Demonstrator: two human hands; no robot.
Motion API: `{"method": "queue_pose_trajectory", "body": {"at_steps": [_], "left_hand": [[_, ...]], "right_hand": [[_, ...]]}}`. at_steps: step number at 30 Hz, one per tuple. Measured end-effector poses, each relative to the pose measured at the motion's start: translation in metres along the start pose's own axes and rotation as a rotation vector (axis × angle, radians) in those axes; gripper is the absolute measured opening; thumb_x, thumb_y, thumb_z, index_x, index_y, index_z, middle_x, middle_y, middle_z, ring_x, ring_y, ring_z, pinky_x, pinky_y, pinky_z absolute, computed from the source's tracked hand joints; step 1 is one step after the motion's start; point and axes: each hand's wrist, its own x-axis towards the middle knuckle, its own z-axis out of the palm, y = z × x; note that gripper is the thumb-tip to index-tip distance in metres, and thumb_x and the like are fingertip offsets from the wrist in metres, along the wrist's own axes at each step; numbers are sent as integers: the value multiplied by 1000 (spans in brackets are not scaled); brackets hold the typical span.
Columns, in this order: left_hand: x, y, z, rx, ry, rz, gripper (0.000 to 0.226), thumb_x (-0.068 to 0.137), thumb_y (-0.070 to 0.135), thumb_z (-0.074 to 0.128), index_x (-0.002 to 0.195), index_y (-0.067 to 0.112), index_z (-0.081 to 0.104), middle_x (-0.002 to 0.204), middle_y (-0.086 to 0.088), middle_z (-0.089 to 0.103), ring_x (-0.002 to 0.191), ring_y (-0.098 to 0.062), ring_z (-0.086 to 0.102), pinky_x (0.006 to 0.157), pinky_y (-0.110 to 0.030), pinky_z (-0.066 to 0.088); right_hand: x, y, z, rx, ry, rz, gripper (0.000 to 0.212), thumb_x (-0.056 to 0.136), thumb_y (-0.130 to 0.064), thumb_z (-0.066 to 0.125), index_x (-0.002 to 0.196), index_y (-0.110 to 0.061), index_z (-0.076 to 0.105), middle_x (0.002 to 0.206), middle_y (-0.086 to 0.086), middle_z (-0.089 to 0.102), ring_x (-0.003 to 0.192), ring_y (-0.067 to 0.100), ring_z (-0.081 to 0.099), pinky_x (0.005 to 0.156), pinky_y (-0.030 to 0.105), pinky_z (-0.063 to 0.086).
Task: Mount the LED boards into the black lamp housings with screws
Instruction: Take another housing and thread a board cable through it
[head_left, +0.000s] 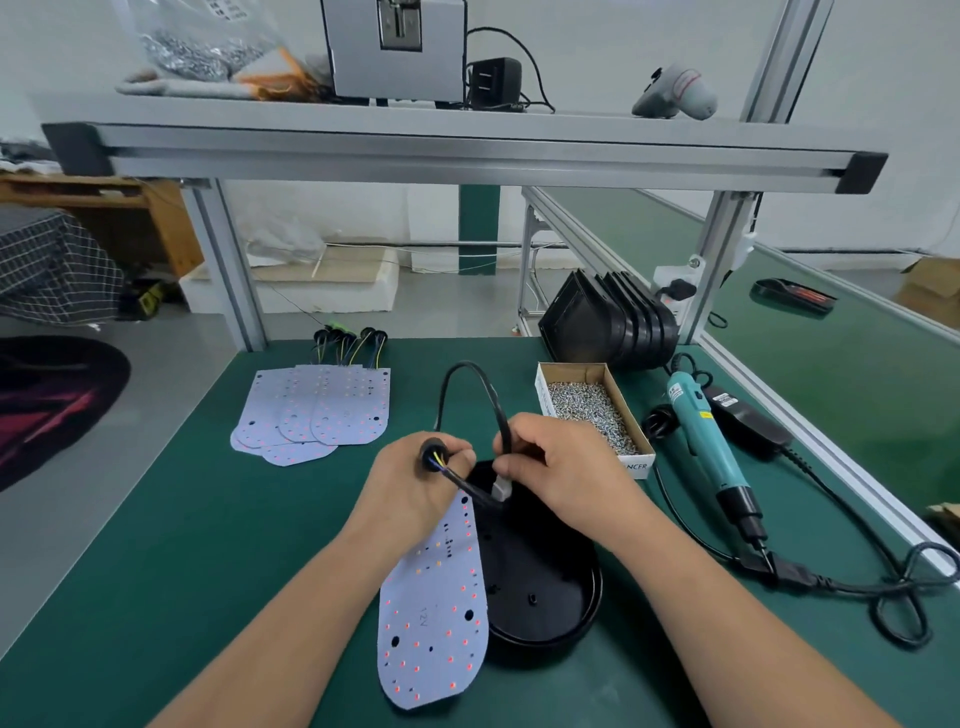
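Observation:
A black lamp housing (545, 587) lies open on the green table in front of me. A pale LED board (436, 613) with small red dots leans over its left rim. My left hand (410, 483) grips the black rubber grommet at the board's wire end. My right hand (561, 467) pinches the black cable (467, 379) just above its white connector, over the housing's far end. The cable loops up and back between my hands.
Several spare LED boards (311, 410) with wires lie at the left rear. A cardboard box of screws (592, 410) sits right of my hands. A teal electric screwdriver (711, 447) and its cord lie further right. Stacked black housings (613, 322) stand behind the box.

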Motion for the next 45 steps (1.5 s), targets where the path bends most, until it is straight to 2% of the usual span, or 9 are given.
{"method": "queue_pose_trajectory", "body": {"at_steps": [6,13,18,25,29,32,35,38,45], "left_hand": [[6,5,-1,185,-101,-81,19,84,20,63,76,3,60,71,-3,45,69,-18,34,63,-35,33],[0,9,-1,137,4,61,23,92,27,70,83,6,67,75,-19,60,64,-13,39,61,-42,40],[-4,13,-1,-41,104,64,13,92,14,70,80,16,73,83,-17,68,67,-13,45,61,-28,41],[-5,13,0,-149,154,132,28,93,3,70,79,27,74,81,1,72,73,-18,59,63,-18,45],[-2,6,-1,-156,161,180,21,96,14,75,80,27,76,76,8,72,79,-17,65,70,-18,48],[2,2,-3,-192,158,179,19,96,17,76,82,30,77,75,8,71,74,-11,63,70,-17,49],[4,2,-6,-295,142,187,17,96,17,77,83,27,79,75,9,71,73,-7,62,71,-16,49],[4,2,-7,-370,139,218,13,96,18,77,88,28,80,85,6,77,83,-5,67,78,-15,52],[5,-4,-5,-419,187,237,13,97,19,77,98,32,80,93,7,77,83,-2,65,79,-15,52]], "right_hand": [[1,-1,2,22,12,-12,12,92,-29,76,92,-30,64,80,-14,70,77,9,64,75,42,55],[1,-12,-7,-71,25,-56,12,89,-31,77,88,-27,65,76,-13,69,74,8,64,72,43,54],[-1,-24,-12,-60,95,-81,19,89,-24,80,80,-24,63,78,-8,69,77,15,64,72,42,52],[-2,-34,-5,-436,22,-144,27,92,-35,73,82,-17,55,91,-5,49,88,24,56,74,42,46],[-5,-30,-20,-51,242,-155,17,90,-37,66,100,-24,70,98,-9,58,91,11,59,81,27,48],[-1,-14,-32,386,428,-7,26,102,-14,52,113,-28,71,109,-5,73,106,15,66,94,30,51],[5,7,-38,536,115,150,48,102,6,45,124,-26,72,117,-5,78,116,14,70,99,28,55],[3,11,-30,711,-184,107,42,97,-5,60,131,-26,73,126,1,76,122,17,70,95,22,55],[-5,-2,-5,591,-159,140,24,80,-41,75,104,-46,79,104,-17,80,96,-4,71,81,20,55]]}}
